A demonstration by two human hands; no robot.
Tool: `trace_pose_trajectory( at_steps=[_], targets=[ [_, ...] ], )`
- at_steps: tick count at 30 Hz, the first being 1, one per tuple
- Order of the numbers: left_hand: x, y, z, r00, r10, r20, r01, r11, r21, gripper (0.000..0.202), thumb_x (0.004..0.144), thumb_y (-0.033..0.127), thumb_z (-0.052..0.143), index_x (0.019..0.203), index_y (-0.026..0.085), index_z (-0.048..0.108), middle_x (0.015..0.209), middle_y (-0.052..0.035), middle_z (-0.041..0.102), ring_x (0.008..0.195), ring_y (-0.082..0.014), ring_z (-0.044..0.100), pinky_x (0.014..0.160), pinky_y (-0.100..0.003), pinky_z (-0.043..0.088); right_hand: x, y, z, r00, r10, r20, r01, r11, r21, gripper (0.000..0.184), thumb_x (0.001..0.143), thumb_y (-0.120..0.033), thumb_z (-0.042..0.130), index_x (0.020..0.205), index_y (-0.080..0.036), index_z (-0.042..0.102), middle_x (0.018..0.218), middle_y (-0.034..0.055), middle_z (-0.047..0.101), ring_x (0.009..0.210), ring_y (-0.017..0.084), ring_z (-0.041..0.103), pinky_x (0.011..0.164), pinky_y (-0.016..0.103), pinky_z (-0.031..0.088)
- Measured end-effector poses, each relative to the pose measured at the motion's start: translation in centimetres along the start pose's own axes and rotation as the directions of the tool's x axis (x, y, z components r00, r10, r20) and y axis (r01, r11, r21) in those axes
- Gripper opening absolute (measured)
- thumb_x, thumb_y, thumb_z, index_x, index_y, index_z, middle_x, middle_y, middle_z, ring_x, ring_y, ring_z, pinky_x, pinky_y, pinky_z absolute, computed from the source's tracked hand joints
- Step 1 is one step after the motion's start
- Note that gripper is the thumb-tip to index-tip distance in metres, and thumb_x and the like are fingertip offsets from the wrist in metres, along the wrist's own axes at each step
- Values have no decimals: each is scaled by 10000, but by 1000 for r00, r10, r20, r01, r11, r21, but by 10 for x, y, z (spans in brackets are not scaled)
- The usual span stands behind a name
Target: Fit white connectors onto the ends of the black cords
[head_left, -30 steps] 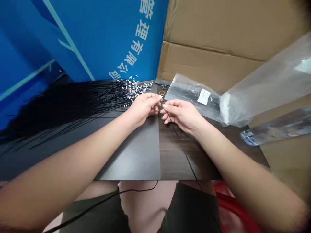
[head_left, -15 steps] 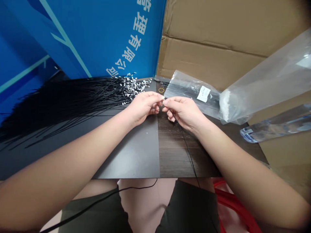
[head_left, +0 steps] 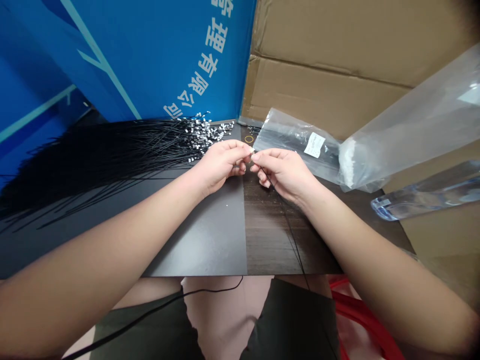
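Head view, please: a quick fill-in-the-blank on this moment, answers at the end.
1. The heap of black ties lies on the ____ side of the left hand.
2. The clear plastic bag carries a ____ label.
3. The tabletop is plain grey under the left hand and ____ under the right hand.
4. The panel behind the heap is ____.

Answers: left; white; wood-grained; blue.

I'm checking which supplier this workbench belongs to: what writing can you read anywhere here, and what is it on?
"有限公司" (Chinese for "Co., Ltd."): white characters on the blue banner; the characters before it are unclear or cut off.
White label on the clear plastic bag: too small to read.
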State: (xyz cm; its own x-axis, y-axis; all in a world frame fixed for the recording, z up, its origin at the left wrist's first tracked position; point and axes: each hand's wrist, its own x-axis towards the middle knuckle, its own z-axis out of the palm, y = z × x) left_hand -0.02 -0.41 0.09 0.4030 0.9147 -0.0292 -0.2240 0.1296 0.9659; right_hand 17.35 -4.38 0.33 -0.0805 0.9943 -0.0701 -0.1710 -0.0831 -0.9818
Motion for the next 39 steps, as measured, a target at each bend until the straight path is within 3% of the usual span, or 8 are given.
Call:
trace_pose_trajectory(
  at_steps=[9,18,33,39],
  targets=[
    [-2,3,0,999,50,14,-50,997,59,125,872,145,757,817,153,645,742,1,653,598,-72,586,590,-197,462,0,0,-1,1000,23,3,-23,999,29,191,780,-269,887,779,-143,743,714,32,724,469,73,519,389,212,374],
    [-1,-1,0,976,216,38,-219,961,167,148,863,199,802,842,167,659,767,16,645,596,-71,564,591,-204,465,-2,-3,0,998,62,7,-62,995,81,148,808,-207,829,750,-150,705,688,18,682,456,66,475,401,224,342],
    [-3,-5,4,977,214,23,-215,962,166,248,858,337,856,849,192,655,763,11,639,614,-95,555,614,-229,464,-2,-6,-1,981,158,116,-179,962,208,157,869,-172,761,751,-146,660,680,-7,622,501,61,453,427,207,351],
    [-3,-6,4,967,253,27,-253,946,201,241,854,348,864,857,202,672,799,10,649,625,-102,549,627,-243,467,-2,-9,-2,963,216,160,-252,933,259,195,823,-189,829,799,-162,637,667,-47,601,498,47,429,432,191,343]
  ],
)
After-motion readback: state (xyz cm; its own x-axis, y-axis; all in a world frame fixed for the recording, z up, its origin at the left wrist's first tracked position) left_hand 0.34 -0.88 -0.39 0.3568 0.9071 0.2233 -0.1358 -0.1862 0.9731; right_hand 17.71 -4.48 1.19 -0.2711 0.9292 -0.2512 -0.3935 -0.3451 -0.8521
